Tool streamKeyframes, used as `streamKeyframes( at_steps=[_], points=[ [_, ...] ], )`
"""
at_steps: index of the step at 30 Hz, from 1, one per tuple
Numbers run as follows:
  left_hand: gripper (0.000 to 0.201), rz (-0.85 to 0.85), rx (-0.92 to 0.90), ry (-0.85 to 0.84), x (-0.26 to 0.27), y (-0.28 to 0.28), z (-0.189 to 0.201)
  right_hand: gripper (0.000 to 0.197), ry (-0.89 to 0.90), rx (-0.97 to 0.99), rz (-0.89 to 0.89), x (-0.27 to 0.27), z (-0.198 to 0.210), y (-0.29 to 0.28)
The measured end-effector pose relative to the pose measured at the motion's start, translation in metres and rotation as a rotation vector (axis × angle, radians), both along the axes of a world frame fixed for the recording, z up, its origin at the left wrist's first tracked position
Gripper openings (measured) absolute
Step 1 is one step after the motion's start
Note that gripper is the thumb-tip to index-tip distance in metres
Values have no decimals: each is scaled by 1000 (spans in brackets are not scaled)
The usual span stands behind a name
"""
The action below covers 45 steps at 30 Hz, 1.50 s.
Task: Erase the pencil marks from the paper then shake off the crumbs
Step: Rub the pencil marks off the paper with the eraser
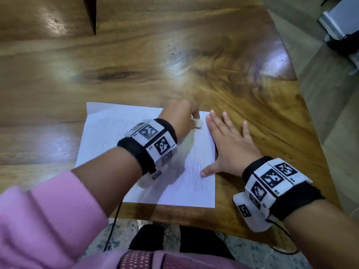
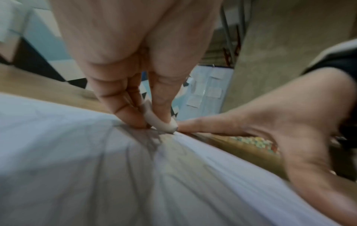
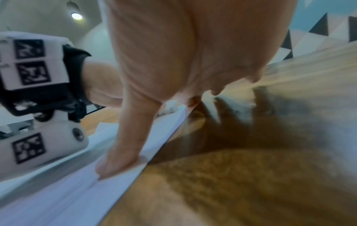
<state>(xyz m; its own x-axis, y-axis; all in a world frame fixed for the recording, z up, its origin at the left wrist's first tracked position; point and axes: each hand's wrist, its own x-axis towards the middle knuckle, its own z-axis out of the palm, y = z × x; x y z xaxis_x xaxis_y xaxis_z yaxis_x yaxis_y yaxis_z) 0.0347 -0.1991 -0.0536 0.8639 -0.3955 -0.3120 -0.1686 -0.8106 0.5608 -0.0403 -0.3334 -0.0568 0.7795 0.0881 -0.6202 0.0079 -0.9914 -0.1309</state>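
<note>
A white sheet of paper (image 1: 108, 133) with faint pencil marks (image 1: 196, 181) lies on the wooden table near its front edge. My left hand (image 1: 184, 117) pinches a small white eraser (image 2: 158, 123) and presses it onto the paper near its far right corner, where dark pencil lines (image 2: 150, 140) run. My right hand (image 1: 229, 146) lies flat with straight, spread fingers across the paper's right edge, thumb (image 3: 115, 159) on the sheet and fingers partly on the wood. The wrist views are blurred.
The wooden table (image 1: 136, 65) stretches far beyond the paper, with its right edge (image 1: 303, 98) close to my right hand. A grey device (image 1: 338, 28) sits on the floor at the far right. A dark slit (image 1: 91, 14) marks the tabletop at the back left.
</note>
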Motion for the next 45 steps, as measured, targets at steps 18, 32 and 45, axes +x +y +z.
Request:
streamKeyframes(
  at_steps=[18, 32, 45],
  points=[
    [21, 83, -128, 101, -13, 24, -7, 149, 27, -13, -30, 0, -2, 5],
    [16, -19, -59, 14, -24, 9, -9, 150, 45, 9, -20, 0, -5, 0],
    [15, -43, -33, 28, -20, 4, -3, 150, 68, 4, -11, 0, -3, 1]
  ],
)
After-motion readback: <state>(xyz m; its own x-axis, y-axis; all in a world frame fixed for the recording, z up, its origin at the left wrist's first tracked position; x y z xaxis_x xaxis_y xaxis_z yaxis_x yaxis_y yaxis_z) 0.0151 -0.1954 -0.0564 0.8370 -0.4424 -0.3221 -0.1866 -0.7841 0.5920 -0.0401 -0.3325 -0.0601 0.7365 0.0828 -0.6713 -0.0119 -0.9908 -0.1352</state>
